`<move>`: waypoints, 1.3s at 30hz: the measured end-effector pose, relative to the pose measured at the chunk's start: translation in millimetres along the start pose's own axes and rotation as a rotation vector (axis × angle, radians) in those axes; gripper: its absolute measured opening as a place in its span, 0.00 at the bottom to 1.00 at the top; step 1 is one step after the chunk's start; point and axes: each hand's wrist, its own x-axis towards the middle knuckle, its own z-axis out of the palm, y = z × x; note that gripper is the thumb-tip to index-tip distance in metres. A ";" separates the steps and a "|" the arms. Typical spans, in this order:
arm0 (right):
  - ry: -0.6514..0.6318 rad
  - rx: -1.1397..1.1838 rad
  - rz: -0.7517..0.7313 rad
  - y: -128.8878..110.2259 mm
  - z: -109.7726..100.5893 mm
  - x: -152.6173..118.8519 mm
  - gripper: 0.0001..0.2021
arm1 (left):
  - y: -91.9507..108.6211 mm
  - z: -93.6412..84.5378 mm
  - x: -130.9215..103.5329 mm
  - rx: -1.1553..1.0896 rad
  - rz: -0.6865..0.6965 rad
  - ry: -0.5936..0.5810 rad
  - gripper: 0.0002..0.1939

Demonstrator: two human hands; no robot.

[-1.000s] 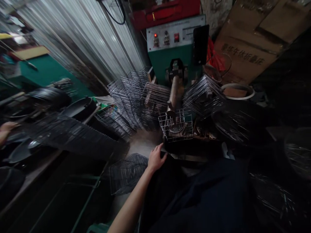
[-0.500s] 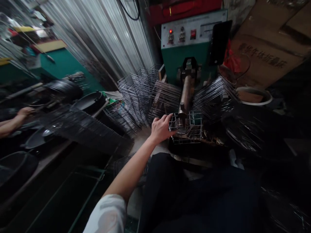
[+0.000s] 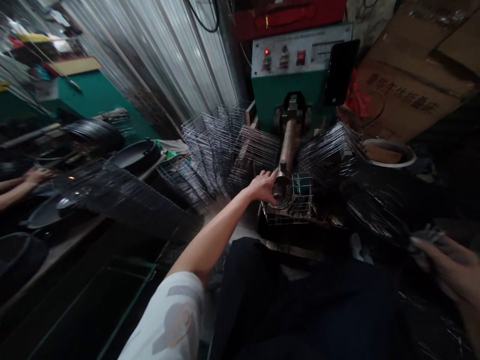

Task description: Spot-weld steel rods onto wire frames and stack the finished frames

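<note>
At 1 o'clock, the machine cabinet (image 3: 264, 95) is green, its control panel (image 3: 292, 55) pale grey, its lamp (image 3: 266, 51) red. The wire basket (image 3: 298, 206) at 4 shows a silvery grid; the cardboard box (image 3: 397, 70) at 2, brown, dark-lettered; the sleeve (image 3: 165, 310) at 7, white with grey-and-orange print.

Dim workshop, cool grey light; right side and lower area are mostly dark. Corrugated metal wall (image 3: 161, 55) fills upper left, ribs slanting in view, darker streaks lower down; black cable (image 3: 215, 22) loops near its top. Rough, stained wall patch (image 3: 378, 20) shows right of top centre. Big brown cardboard (image 3: 405, 90) stands tilted at upper right, creased, dark Chinese print. Grey floor (image 3: 219, 210) shows as a small patch near centre. Workbench edge (image 3: 71, 250) runs diagonally at left. Thin green metal frame (image 3: 132, 305) sits lower left. Green cabinet (image 3: 105, 95) with tan top, farther back left, blurry.
</note>
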 end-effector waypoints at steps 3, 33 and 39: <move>-0.234 0.120 0.166 -0.9 49.1 -0.5 0.14 | 4.6 4.9 -19.9 -0.077 -0.014 0.054 0.61; -0.439 -0.276 -0.658 42.2 228.6 -42.9 0.22 | -25.2 42.6 -143.7 -0.252 -0.045 0.174 0.69; -0.428 -0.281 -0.684 44.0 241.3 -33.5 0.18 | -36.9 39.3 -137.9 -0.257 -0.035 0.171 0.70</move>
